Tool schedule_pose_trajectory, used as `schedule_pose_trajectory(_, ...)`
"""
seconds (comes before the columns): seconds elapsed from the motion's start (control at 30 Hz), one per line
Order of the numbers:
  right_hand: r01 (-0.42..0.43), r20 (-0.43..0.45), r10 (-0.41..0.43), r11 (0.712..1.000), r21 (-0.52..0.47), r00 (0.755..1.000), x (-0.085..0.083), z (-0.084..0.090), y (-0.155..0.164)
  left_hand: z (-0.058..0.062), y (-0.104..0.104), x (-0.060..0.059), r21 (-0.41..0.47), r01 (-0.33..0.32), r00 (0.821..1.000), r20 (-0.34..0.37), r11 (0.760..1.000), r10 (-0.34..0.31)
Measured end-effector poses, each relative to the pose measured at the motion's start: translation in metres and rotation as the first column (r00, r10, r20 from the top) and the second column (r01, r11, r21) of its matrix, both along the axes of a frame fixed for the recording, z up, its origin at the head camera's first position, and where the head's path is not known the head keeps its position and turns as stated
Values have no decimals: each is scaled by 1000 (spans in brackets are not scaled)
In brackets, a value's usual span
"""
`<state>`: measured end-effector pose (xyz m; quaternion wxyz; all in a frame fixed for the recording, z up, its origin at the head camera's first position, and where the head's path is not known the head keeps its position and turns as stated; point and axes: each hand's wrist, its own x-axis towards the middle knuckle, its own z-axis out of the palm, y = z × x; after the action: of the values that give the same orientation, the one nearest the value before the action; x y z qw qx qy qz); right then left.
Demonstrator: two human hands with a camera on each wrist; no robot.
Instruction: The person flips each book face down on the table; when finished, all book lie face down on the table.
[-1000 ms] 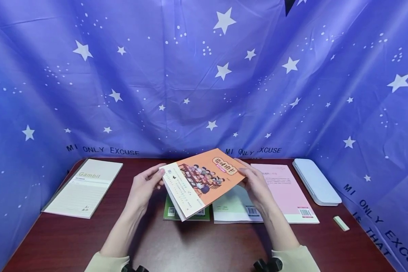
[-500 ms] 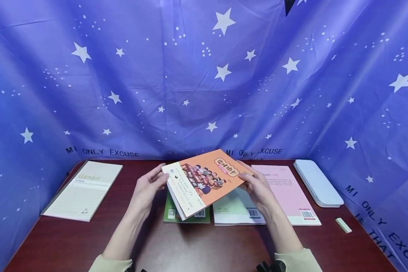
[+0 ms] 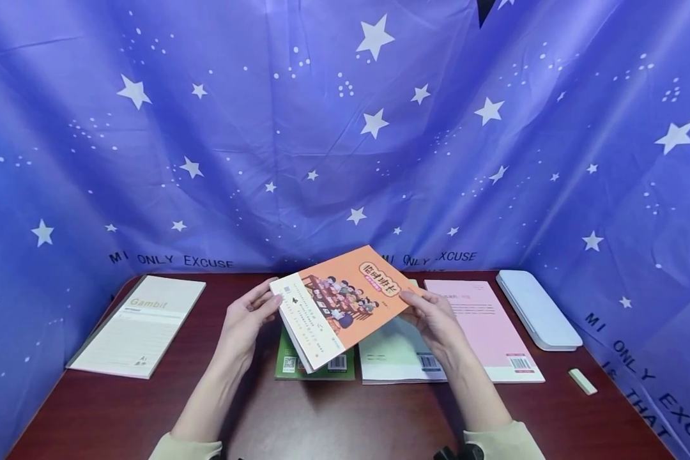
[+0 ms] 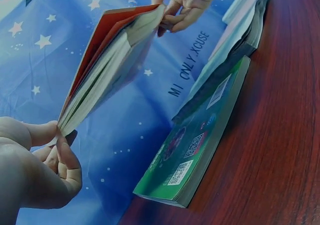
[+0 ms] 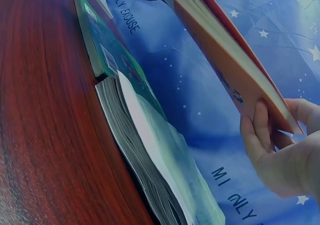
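An orange book with a cartoon of children at desks and a white band is held tilted above the table. My left hand pinches its left corner, thumb on the cover and fingers underneath. On the opposite side my right hand grips the right edge the same way. The left wrist view shows the book's page edges slightly parted, raised off the table. Below it lie a dark green book, partly hidden by the orange one, and a pale green book, partly behind my right hand.
A pink book lies right of the pale green one. Farther right are a white case and a small pale eraser-like block. A cream notebook lies on the left. A blue starry curtain encloses the table.
Both hands keep their hold on the orange book. It has shifted only slightly, first a little right, then back left and up. The camera view has tilted a little.
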<state>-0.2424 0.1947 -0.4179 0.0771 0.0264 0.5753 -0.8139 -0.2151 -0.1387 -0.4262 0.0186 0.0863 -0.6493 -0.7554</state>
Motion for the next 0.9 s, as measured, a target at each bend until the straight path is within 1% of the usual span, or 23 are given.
schedule_pose_trajectory(0.1,-5,7,5,1000,-10,1000,0,0,-1,0,1,1,4,-19,1000,3,1000,18)
schedule_pose_trajectory(0.2,6,13,-6,1000,7,1000,1,-1,-1,0,2,1,8,-24,1000,3,1000,24)
schedule_pose_trajectory(0.33,28,4,-28,998,49,1000,1,-1,-1,0,4,1,17,-25,1000,-1,1000,25)
schedule_pose_trajectory(0.6,31,-29,-27,991,133,999,-1,1,-2,2,4,0,30,-39,999,-29,999,40)
schedule_pose_trajectory(0.77,35,-63,-24,982,184,998,-1,2,-2,3,4,0,45,-49,998,-34,998,51)
schedule_pose_trajectory(0.9,42,-73,-26,971,236,997,0,2,-1,4,5,0,54,-56,998,-30,997,58)
